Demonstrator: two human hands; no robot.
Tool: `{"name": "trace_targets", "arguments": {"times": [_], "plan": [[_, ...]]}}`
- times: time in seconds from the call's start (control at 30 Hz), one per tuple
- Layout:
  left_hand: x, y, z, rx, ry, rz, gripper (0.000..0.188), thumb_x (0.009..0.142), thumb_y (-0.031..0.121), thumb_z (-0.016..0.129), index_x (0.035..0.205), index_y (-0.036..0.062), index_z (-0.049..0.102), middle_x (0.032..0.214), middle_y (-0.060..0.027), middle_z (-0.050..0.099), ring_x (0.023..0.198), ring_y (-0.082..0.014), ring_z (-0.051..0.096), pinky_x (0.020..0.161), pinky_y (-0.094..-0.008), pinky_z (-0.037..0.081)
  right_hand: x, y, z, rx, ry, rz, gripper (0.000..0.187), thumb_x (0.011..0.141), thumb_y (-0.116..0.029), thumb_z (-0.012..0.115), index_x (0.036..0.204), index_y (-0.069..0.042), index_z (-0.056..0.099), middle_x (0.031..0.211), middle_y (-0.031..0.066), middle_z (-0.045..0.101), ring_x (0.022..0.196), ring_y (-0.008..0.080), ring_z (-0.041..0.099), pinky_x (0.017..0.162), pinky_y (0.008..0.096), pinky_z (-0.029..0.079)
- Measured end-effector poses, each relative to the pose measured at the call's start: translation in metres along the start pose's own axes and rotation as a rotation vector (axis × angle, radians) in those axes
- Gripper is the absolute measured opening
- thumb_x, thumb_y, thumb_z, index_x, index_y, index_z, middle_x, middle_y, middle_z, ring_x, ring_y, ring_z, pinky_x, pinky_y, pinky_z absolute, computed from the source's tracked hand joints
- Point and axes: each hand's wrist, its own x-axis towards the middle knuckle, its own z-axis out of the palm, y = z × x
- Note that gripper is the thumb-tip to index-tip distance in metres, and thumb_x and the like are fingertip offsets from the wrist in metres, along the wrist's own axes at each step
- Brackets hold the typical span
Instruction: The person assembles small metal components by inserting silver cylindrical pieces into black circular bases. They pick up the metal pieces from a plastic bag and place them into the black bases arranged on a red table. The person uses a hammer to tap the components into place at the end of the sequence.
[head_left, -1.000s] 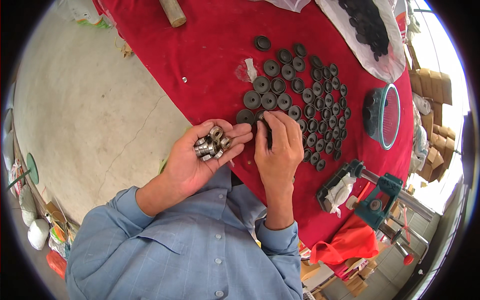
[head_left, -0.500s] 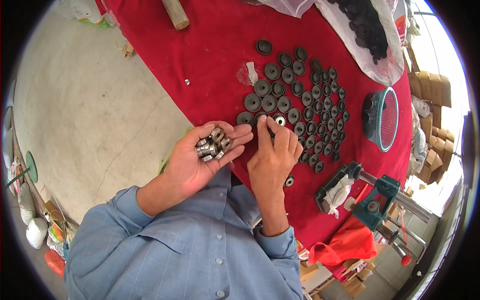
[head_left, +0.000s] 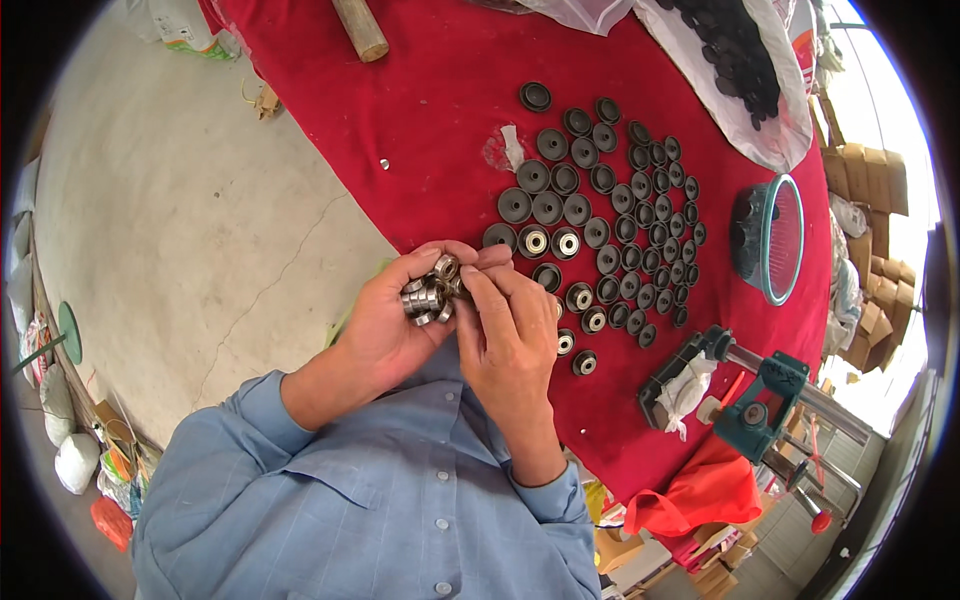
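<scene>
My left hand (head_left: 375, 315) is cupped palm up around a small pile of metal ball bearings (head_left: 424, 300). At the pile, the thumb and fingers of my right hand (head_left: 512, 325) close on one bearing, which the fingertips partly hide. To the right, black round plastic caps (head_left: 547, 208) lie in a dense group on the red cloth. Shiny bearings (head_left: 566, 243) sit in several caps nearest my hands; most of the other caps show bare centres.
A green press stand (head_left: 755, 405) stands at the right, near a teal basket (head_left: 783, 240). Black parts lie in a white sack (head_left: 780, 145) at the far right. A wooden stick (head_left: 360, 30) rests at the far edge. The red tablecloth (head_left: 420, 130) borders concrete floor (head_left: 220, 230) on the left.
My right hand has moved left from the caps to the bearings in my left palm. A second bearing now shows in the cap row where its fingers were.
</scene>
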Motion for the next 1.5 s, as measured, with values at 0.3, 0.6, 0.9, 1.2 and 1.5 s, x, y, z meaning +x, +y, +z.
{"name": "trace_targets", "arguments": {"times": [0.3,0.6,0.9,1.2,1.5], "plan": [[-0.011,0.007,0.01,-0.042,0.042,-0.03,0.032,0.111,0.019,0.045,0.128,-0.0018,0.063,0.148,-0.0235,0.06,0.141,-0.0349,0.057,0.121,-0.0486,0.046,0.011,0.01,-0.007,0.111,0.145,-0.018,0.026,0.079,0.001,0.082,0.104,-0.005,0.075,0.108,0.0063,0.075,0.089,0.0227,0.07,0.081,0.0373,0.05],[-0.016,0.022,0.008,-0.017,0.075,0.014,0.034,0.111,0.018,0.045,0.133,-0.0027,0.06,0.148,-0.0233,0.059,0.137,-0.0317,0.061,0.116,-0.0467,0.052,0.027,0.037,0.003,-0.206,0.095,-0.119,0.021,0.084,-0.003,0.08,0.105,-0.004,0.077,0.11,0.0032,0.072,0.092,0.02,0.067,0.082,0.0371,0.048],[-0.014,0.022,0.002,-0.053,0.025,0.006,0.034,0.111,0.018,0.046,0.134,-0.0039,0.059,0.148,-0.0242,0.059,0.136,-0.0321,0.061,0.113,-0.0456,0.054,0.01,0.027,0.012,-0.391,0.08,-0.152,0.028,0.085,-0.005,0.071,0.111,-0.002,0.078,0.116,0.0048,0.071,0.097,0.0209,0.066,0.084,0.038,0.047],[-0.013,0.021,0.011,-0.009,0.071,0.019,0.038,0.111,0.017,0.046,0.138,-0.0061,0.057,0.151,-0.025,0.057,0.136,-0.0337,0.061,0.115,-0.0472,0.054,0.022,0.021,-0.006,-0.262,-0.029,-0.004,0.032,0.086,-0.007,0.069,0.117,-0.006,0.078,0.12,0.0028,0.073,0.1,0.0229,0.067,0.088,0.038,0.045],[-0.011,0.013,0.002,0.133,0.081,-0.044,0.046,0.109,0.022,0.045,0.147,-0.0032,0.054,0.146,-0.018,0.063,0.132,-0.0268,0.064,0.109,-0.0417,0.055,0.024,0.0,-0.013,0.023,-0.211,-0.16,0.039,0.084,-0.006,0.068,0.123,-0.003,0.073,0.117,0.0088,0.064,0.102,0.0271,0.063,0.089,0.0424,0.047]]}}
